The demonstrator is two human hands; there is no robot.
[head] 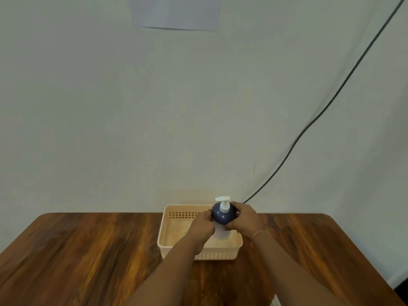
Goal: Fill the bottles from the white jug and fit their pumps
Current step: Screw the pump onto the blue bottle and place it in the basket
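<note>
A dark blue round bottle (221, 215) with a white pump (223, 204) on top is held upright over a cream plastic basket (170, 221). My left hand (202, 226) grips the bottle's left side and my right hand (244, 218) grips its right side. Below the blue bottle, inside the basket, a white object (223, 234) shows between my hands; what it is I cannot tell. No white jug is in view.
The basket stands at the back middle of a brown wooden table (88, 257), close to a pale wall. A black cable (326, 104) runs down the wall to the table's back edge, right of the basket. A paper sheet (176, 14) hangs high on the wall.
</note>
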